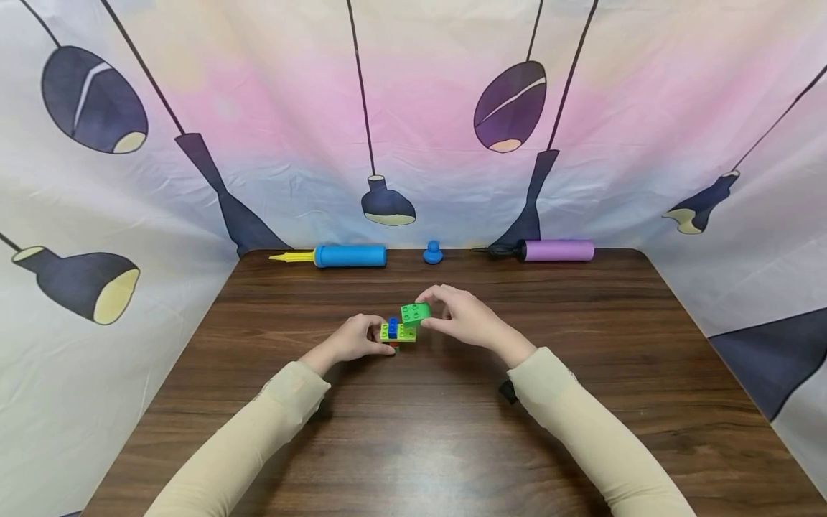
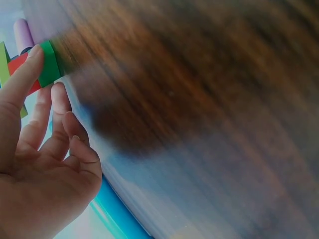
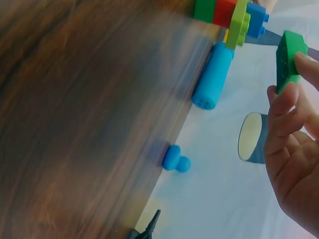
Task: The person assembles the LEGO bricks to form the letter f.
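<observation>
Near the table's middle, my left hand (image 1: pixel 352 339) pinches the lower part of a small stack of toy building bricks. From the bottom up, the stack has a green brick (image 2: pixel 49 64), a red brick (image 3: pixel 224 12), a longer lime-green brick (image 3: pixel 238 24) and a blue brick (image 1: pixel 393 328) on top. My right hand (image 1: pixel 468 316) pinches a separate bright green brick (image 3: pixel 288 57) between thumb and fingers. In the right wrist view that brick is apart from the stack, held higher and to its right.
Along the table's back edge lie a blue hand pump (image 1: pixel 351 256) with a yellow nozzle, a small blue knob-shaped piece (image 1: pixel 433 253) and a purple pump (image 1: pixel 558 250) with a black end. A black object (image 1: pixel 508 391) shows beside the right sleeve. A patterned cloth hangs behind.
</observation>
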Demonstrator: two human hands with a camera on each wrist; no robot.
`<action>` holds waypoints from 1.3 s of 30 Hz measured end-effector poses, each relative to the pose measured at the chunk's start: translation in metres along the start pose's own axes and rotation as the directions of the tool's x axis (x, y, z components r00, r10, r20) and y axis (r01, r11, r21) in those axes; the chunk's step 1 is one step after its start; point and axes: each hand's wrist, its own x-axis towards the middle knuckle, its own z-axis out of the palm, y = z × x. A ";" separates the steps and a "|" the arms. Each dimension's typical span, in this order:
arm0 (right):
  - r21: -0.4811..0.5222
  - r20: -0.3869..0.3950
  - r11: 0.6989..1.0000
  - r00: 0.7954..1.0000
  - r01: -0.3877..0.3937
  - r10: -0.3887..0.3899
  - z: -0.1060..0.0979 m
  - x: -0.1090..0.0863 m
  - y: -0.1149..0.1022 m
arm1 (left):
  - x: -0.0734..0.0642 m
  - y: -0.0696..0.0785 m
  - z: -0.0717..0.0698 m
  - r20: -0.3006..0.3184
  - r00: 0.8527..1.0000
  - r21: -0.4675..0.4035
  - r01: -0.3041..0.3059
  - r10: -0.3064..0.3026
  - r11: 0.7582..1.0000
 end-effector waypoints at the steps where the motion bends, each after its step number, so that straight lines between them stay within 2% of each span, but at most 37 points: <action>1: 0.015 -0.001 1.000 1.000 -0.003 0.003 0.002 0.001 -0.001 | 0.000 0.000 0.000 -0.001 1.000 -0.002 0.001 -0.001 1.000; 13: 0.046 -0.002 0.997 0.998 -0.061 0.061 0.018 0.007 -0.005 | 0.002 -0.003 0.001 0.007 1.000 0.004 -0.014 0.014 1.000; 19: 0.043 0.023 0.998 0.998 -0.055 0.054 0.025 0.011 -0.004 | 0.002 0.000 0.000 0.003 1.000 0.000 -0.009 0.009 1.000; 29: 0.067 0.024 0.996 0.998 -0.052 0.050 0.029 0.013 -0.002 | 0.002 -0.002 0.001 0.001 1.000 -0.002 0.012 -0.012 1.000; 39: 0.078 -0.005 0.996 0.999 -0.032 0.033 0.031 0.014 -0.001 | 0.003 -0.002 0.001 -0.001 1.000 0.013 0.015 -0.015 1.000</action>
